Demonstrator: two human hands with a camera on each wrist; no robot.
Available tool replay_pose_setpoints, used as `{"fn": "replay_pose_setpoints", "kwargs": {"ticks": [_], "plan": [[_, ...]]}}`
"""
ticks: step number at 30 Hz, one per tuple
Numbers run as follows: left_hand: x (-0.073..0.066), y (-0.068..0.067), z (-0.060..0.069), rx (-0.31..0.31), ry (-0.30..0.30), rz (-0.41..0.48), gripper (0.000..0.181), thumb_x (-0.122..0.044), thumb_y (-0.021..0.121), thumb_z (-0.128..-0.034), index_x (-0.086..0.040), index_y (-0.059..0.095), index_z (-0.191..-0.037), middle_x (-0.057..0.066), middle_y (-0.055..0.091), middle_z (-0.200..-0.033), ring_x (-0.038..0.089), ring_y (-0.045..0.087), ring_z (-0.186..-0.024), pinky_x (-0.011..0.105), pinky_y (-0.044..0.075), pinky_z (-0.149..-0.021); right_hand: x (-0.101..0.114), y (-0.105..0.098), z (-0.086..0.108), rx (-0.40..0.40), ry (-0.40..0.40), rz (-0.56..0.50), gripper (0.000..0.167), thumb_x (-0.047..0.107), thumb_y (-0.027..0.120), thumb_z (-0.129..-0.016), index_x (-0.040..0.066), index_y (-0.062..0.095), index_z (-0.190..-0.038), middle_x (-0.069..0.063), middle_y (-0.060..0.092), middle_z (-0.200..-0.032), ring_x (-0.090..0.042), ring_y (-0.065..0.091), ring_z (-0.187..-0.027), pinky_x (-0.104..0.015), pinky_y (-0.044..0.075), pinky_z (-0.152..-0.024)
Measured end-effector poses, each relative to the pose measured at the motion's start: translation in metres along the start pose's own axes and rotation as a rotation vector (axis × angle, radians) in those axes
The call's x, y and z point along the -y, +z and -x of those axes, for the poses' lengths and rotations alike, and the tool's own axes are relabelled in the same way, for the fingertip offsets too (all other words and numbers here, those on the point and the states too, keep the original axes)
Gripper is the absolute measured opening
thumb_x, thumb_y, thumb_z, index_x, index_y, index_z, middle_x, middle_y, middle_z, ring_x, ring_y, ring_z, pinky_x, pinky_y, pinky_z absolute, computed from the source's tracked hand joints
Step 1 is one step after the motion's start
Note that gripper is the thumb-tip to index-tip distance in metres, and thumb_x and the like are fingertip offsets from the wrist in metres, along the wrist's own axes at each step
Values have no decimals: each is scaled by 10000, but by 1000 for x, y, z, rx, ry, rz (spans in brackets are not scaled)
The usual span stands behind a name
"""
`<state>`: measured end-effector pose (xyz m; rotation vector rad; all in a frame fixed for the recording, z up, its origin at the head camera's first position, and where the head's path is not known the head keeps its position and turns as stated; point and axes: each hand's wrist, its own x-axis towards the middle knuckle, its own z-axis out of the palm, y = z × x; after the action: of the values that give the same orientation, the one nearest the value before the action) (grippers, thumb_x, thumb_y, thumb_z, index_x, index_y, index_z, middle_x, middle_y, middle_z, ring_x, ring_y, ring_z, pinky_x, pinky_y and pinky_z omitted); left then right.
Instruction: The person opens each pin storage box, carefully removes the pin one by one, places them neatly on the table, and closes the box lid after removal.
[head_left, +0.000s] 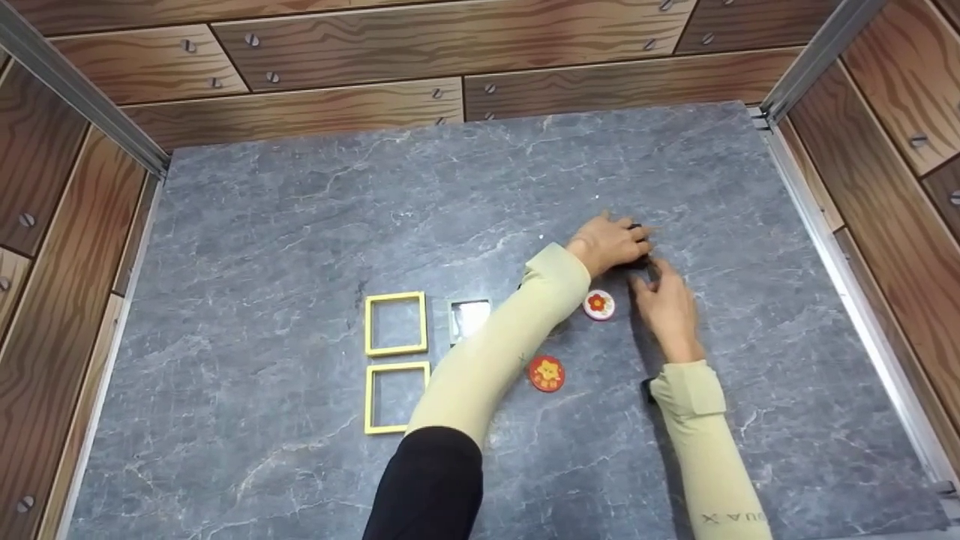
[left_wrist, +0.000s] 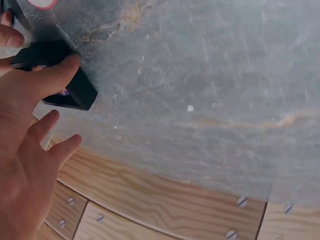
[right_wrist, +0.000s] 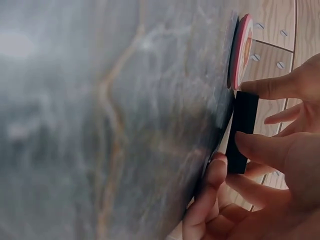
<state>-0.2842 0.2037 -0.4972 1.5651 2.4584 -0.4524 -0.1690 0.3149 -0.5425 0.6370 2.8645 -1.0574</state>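
My left hand (head_left: 611, 244) holds a black square frame (left_wrist: 82, 90) low over the tabletop, its thumb across the face and two other fingers spread beyond the edge. Bits of orange and purple show inside the frame in the left wrist view; the hand hides the rest. From the near side, my right hand (head_left: 670, 311) grips the same piece, the thumb against its black side (right_wrist: 245, 112) and curled fingers beneath. A round white disc with a red flower (head_left: 598, 305) lies just left of the right hand. Nearer the front is a red disc with a yellow star (head_left: 546, 373).
Two yellow square frames (head_left: 396, 351) lie one before the other on the left of the grey marbled table (head_left: 247, 247). A pale square frame (head_left: 459, 301) is partly covered by the left forearm. Wood-patterned walls (head_left: 337, 45) and metal rails (head_left: 847, 292) border the table.
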Motion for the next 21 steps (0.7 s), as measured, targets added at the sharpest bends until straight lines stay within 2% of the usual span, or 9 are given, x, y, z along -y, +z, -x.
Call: {"fn": "replay_pose_setpoints", "kwargs": {"ticks": [3, 8, 14, 18, 21], "plan": [[1, -4, 2, 29, 2, -21, 512, -238, 465, -1100, -291, 418, -1607, -61, 351, -1722, 197, 344, -1584, 485, 361, -1318, 0, 0, 0, -6, 2, -6, 546, 282, 593, -1060, 45, 501, -1544, -264, 714, -1114, -454, 664, -1055, -613, 514, -934], [4, -9, 6, 76, 12, -56, 684, -240, 675, -1020, -254, 371, -1632, -28, 331, -1725, 205, 283, -1618, 480, 316, -1342, 1, 0, 1, -32, -26, -31, 548, 272, 613, -1052, 42, 512, -1539, -255, 725, -1069, -430, 667, -1010, -605, 514, -928], [6, -12, 13, 63, 27, -66, 695, -267, 694, -994, -213, 386, -1615, -19, 378, -1701, 203, 297, -1612, 470, 311, -1346, 4, -3, 2, -69, -50, -69, 487, 269, 626, -1052, 33, 576, -1475, -257, 734, -1071, -415, 670, -985, -582, 514, -912], [7, -11, 19, 36, 38, -47, 648, -228, 684, -988, -182, 426, -1581, -3, 463, -1641, 199, 378, -1571, 467, 309, -1349, 6, -4, 2, -61, -50, -76, 480, 283, 638, -1049, 32, 591, -1455, -257, 742, -1108, -413, 675, -1001, -569, 513, -908], [7, -11, 22, 19, 51, -33, 611, -196, 666, -982, -166, 457, -1555, 9, 501, -1592, 204, 437, -1526, 457, 333, -1339, 8, -5, 2, -48, -50, -86, 481, 282, 652, -1042, 32, 596, -1449, -246, 747, -1105, -351, 678, -955, -505, 514, -875]]}}
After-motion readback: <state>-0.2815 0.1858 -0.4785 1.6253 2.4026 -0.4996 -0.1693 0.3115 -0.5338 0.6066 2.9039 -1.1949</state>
